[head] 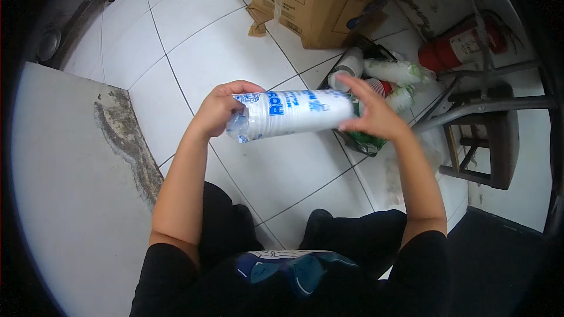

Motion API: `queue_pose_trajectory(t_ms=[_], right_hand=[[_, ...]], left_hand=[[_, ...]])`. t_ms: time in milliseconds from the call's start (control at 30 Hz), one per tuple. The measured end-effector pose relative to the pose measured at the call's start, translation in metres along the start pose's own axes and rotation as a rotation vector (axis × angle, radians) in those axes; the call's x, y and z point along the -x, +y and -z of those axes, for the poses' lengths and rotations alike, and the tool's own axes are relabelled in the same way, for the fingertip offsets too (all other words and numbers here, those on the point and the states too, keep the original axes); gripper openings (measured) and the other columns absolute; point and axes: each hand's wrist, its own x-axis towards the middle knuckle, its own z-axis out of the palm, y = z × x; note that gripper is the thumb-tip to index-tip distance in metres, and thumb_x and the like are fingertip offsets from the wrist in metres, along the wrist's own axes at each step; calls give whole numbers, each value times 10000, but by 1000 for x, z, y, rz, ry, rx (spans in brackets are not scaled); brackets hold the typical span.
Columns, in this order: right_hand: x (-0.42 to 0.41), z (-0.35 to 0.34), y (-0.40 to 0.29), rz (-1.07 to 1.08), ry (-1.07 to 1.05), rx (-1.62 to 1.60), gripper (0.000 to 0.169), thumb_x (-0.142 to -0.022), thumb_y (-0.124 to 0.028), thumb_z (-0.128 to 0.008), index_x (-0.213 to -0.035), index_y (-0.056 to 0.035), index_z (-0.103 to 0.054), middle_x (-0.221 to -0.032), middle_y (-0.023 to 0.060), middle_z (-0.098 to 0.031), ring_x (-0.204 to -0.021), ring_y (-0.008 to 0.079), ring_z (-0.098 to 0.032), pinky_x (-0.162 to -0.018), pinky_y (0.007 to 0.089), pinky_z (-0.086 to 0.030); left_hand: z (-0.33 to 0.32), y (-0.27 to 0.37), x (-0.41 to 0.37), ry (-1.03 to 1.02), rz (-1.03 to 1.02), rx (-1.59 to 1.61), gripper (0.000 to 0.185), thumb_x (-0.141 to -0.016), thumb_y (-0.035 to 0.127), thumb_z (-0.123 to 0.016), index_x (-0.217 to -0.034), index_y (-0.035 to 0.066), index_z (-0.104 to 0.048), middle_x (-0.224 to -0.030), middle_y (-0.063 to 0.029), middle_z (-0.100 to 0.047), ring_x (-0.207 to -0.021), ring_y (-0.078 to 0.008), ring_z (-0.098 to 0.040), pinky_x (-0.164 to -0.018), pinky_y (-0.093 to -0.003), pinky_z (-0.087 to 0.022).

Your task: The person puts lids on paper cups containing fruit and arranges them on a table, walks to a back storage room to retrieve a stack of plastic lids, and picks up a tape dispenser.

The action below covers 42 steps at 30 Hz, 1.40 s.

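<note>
A long sleeve of white disposable cups (pixel 295 112), wrapped in clear plastic with blue print, lies sideways in mid-air above the tiled floor. My left hand (pixel 222 108) grips its left end, where the plastic film is bunched up. Around the right end, the fingers and thumb of my right hand (pixel 370 112) are spread apart. That hand is slightly blurred, and whether it touches the wrap is hard to tell. Behind it on the floor sits a dark crate (pixel 332 70) with more stacked cups (pixel 351 61) and green-printed cup sleeves (pixel 396 71), partly hidden by my right hand.
A printed cardboard box (pixel 282 4) stands beyond the crate. On the right are a red fire extinguisher (pixel 440 55), a grey metal bar (pixel 498 108) and a dark chair-like frame (pixel 504 141). A pale ledge with a crumbling edge (pixel 132 149) runs along the left.
</note>
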Motion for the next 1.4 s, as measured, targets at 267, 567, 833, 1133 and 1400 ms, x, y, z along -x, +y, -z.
queue_pose_trajectory(t_ms=[267, 567, 833, 1133, 1400], right_hand=[[18, -9, 33, -256, -11, -645, 680, -647, -215, -750, -1236, -32, -462, -1169, 68, -533, -1091, 175, -499, -947, 303, -380], [14, -24, 44, -614, 25, -1120, 416, -877, -310, -564, -1145, 5, -522, -1058, 76, -586, -931, 149, -567, -803, 276, -458], [13, -10, 40, -669, -232, -1374, 443, -919, -349, -484, -1233, -40, -438, -1069, 124, -574, -865, 243, -625, -685, 330, -551], [16, -8, 31, -578, -122, -1093, 488, -910, -278, -525, -1320, -79, -352, -1146, 131, -530, -800, 205, -639, -646, 293, -553], [32, 5, 90, -210, 60, 469, 789, -626, -274, -761, -1302, -74, -405, -1326, 212, -373, -1182, 365, -403, -974, 428, -355]], left_hand=[[-5, -10, -12, -23, -156, 163, 385, -872, 235, -527, -1216, 84, -440, -1112, -100, -557, -944, -212, -584, -745, -373, -519], [-26, -19, -18, 104, -71, -148, 319, -868, 224, -590, -1116, 25, -566, -985, -69, -612, -897, -184, -595, -777, -353, -516], [-26, -30, -25, 308, -163, -82, 200, -839, 181, -631, -940, 9, -614, -835, -57, -630, -737, -115, -569, -694, -255, -463], [-21, -31, -30, 437, -336, -136, 188, -895, 210, -560, -795, 51, -554, -720, 0, -557, -644, -67, -491, -594, -230, -421], [6, -14, -39, 640, -429, 84, 242, -956, 250, -445, -840, 52, -522, -743, -8, -542, -659, -79, -497, -625, -236, -440]])
